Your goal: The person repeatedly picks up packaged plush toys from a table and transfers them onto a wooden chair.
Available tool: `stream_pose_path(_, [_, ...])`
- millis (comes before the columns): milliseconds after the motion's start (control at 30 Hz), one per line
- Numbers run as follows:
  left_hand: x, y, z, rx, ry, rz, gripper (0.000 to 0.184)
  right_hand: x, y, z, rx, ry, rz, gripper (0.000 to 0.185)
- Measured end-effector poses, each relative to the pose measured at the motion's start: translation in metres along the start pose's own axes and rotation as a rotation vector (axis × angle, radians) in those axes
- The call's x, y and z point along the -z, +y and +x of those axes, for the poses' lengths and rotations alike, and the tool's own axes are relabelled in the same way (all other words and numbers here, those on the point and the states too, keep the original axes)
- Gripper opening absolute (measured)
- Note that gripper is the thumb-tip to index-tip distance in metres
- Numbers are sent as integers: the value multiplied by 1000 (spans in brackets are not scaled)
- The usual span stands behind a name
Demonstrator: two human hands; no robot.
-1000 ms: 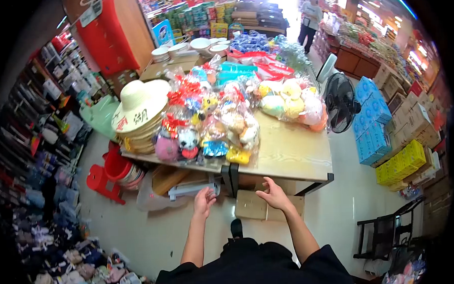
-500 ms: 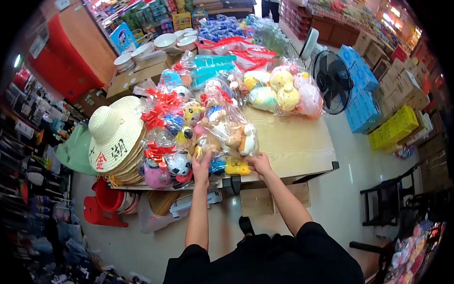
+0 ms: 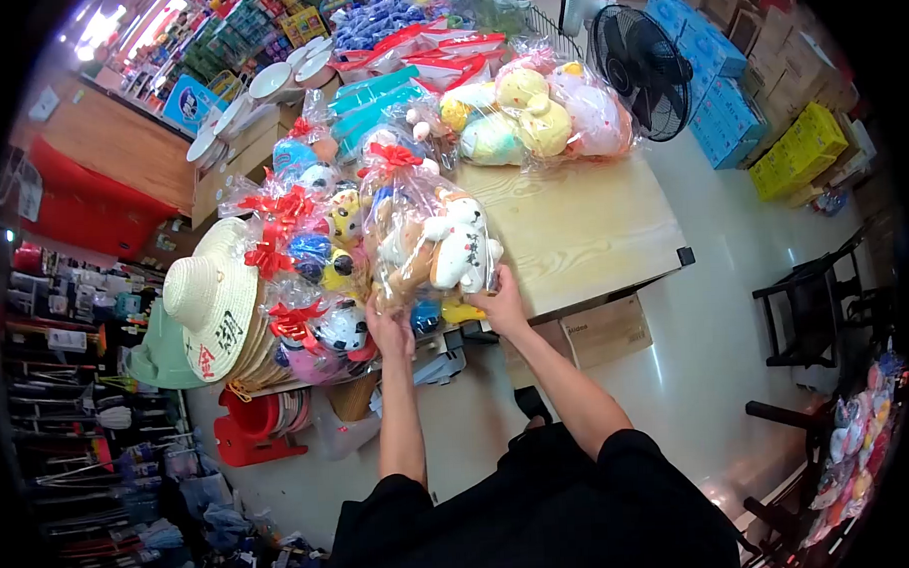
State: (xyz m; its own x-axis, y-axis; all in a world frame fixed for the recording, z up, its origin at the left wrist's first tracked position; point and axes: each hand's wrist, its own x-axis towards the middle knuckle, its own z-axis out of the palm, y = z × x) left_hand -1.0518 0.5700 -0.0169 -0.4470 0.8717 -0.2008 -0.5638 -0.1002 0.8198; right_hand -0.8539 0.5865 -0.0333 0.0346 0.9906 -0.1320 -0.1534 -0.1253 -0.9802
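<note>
A clear bag of plush toys (image 3: 435, 243) with a red bow, brown and white animals inside, stands at the table's front edge between my hands. My left hand (image 3: 391, 328) grips its lower left side, and my right hand (image 3: 500, 300) holds its lower right corner. The fingers are partly hidden by the plastic. Just left of it lie more bagged toys (image 3: 313, 249) with red bows. Bits of a blue packet (image 3: 428, 316) and a yellow toy (image 3: 459, 311) show beneath the held bag.
Straw hats (image 3: 215, 292) are stacked on the table's left. Bagged yellow and pink plush toys (image 3: 544, 121) lie at the back of the wooden tabletop (image 3: 572, 220). A black fan (image 3: 642, 72) stands behind the right side; cartons (image 3: 606, 334) are under the table.
Both hands have moved from the table's front edge to the bag and taken hold of its lower sides. The bag now stands more upright. The view has turned and come closer to the table.
</note>
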Motion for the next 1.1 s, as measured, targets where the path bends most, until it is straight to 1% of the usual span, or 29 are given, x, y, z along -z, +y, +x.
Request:
stream_pose_path(33, [4, -3, -4, -4, -4, -78, 47, -1, -10, -9, 22, -5, 73, 52])
stream_pose_path(67, [13, -10, -4, -37, -130, -110, 43, -1, -20, -20, 42, -13, 143, 51])
stream_pose_path(100, [8, -8, -13, 1, -118, -172, 42, 0, -26, -30, 60, -24, 211, 50])
stream_pose_path(133, [3, -9, -21, 37, -102, -234, 41, 2, -26, -38, 111, -28, 216, 50])
stream_pose_path(167, [-1, -8, -31, 72, -82, -297, 41, 6, -27, -46, 138, -38, 161, 50])
stream_pose_path(200, [-2, -10, -38, 52, -133, -234, 43, 12, -28, -53, 168, -50, 104, 49])
stream_pose_path(233, [-4, -13, -45, 73, -136, -275, 43, 19, -31, -56, 207, -62, 48, 49])
stream_pose_path(267, [-7, -15, -52, 90, -142, -316, 43, 25, -33, -62, 268, -57, 27, 49])
stream_pose_path(300, [-10, -17, -59, 105, -148, -357, 43, 30, -45, -70, 283, -64, 40, 49])
stream_pose_path(333, [-26, -8, -75, 164, -256, -494, 42, 37, -61, -78, 301, -70, 52, 49])
stream_pose_path(433, [-55, -13, -101, 112, -159, -455, 42, 57, -92, -91, 385, -82, 65, 49])
stream_pose_path(467, [-58, -18, -105, 117, -158, -466, 41, 67, -102, -97, 404, -90, 62, 49])
stream_pose_path(567, [-85, -29, -125, 117, -203, -477, 41, 92, -125, -108, 503, -96, 46, 49])
stream_pose_path(700, [-108, -39, -141, 239, -237, -673, 49, 120, -145, -122, 594, -53, -51, 50])
stream_pose_path(733, [-115, -42, -143, 212, -304, -654, 48, 127, -148, -125, 613, -35, -74, 50])
stream_pose_path(800, [-124, -47, -152, 160, -426, -612, 49, 138, -150, -131, 621, -26, -58, 49])
stream_pose_path(900, [-139, -51, -165, 81, -467, -578, 51, 150, -157, -142, 636, -40, -34, 48])
stream_pose_path(933, [-143, -50, -170, 97, -494, -614, 52, 154, -162, -146, 642, -49, -27, 49])
stream_pose_path(1000, [-151, -45, -177, 129, -546, -684, 53, 161, -170, -154, 620, -93, 98, 50])
stream_pose_path(1100, [-162, -35, -192, 125, -533, -677, 51, 172, -177, -161, 536, -145, 255, 51])
